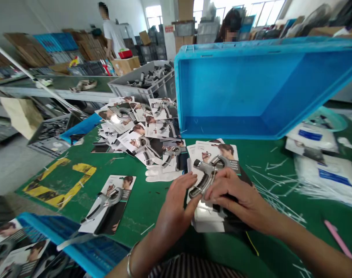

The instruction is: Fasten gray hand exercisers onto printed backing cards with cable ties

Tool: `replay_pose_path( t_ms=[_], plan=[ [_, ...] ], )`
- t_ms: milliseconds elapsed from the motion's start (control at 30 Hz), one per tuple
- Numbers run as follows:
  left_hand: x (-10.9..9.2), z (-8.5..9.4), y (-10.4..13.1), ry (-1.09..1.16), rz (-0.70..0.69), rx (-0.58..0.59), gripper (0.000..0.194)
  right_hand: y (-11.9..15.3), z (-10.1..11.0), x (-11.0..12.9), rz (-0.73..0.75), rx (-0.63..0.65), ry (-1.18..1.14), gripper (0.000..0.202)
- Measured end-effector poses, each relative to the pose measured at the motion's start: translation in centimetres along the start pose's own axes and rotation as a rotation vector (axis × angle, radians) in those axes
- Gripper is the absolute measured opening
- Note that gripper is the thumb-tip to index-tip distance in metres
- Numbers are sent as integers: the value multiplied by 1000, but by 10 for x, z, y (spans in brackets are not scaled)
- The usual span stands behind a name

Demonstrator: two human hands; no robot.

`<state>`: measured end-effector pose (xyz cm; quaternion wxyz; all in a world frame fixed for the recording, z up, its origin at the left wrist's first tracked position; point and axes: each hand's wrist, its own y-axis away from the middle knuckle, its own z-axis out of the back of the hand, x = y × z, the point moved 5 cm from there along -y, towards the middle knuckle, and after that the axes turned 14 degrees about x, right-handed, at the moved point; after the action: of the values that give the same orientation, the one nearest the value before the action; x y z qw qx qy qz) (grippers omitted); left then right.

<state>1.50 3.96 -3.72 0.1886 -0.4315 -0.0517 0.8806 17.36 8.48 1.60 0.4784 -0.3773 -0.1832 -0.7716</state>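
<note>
i had the left hand [176, 204] holding, right hand [236, 194] pinching a seemingly unfinished grip strengthener [204, 168], carded strengtheners [145, 146] heaped beyond the fingers [187, 179].

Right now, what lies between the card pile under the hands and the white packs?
Loose white strips, scattered on the green table, in the head view.

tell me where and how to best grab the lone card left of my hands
Pinch the lone card by its dark lower right edge, most likely best from the right with the left hand, thumb on top, fingertips slipped under. It seems to lie flat with that edge bare, while the bulky grey grip slants across its middle toward the lower left.
</note>
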Motion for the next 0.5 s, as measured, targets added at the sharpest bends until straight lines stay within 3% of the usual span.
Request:
replay_pose_path(
  t_ms=[67, 133, 233, 267, 300, 367, 433, 500],
  plan=[
    [1, 3, 0, 23, -2, 44, 34, 12, 0, -1, 48, 10, 52, 12],
    [2, 8, 1, 97, 37, 152, 32, 35, 8, -5, 23, -112, 77, 12],
    [8, 22, -1, 223, 183, 202, 32, 104, 23, -25, -275, -656, 44, 9],
    [10, 27, -3, 242, 229, 167, 33, 131, 19, -34, -432, -797, 42, 10],
    [11, 30, -6, 250, 259, 133, 37, 154, 8, -44, -596, -843, 60, 13],
    [10, 27, -18, 247, 279, 128, 53, 177, -28, -66, -810, -595, 142, 29],
    [5, 14, -31, 229, 288, 176, 74, 181, -67, -83, -871, -337, 307, 52],
    [2, 3, -43, 211, 300, 198, 85, 172, -94, -97, -907, -201, 501, 63]
  ],
)
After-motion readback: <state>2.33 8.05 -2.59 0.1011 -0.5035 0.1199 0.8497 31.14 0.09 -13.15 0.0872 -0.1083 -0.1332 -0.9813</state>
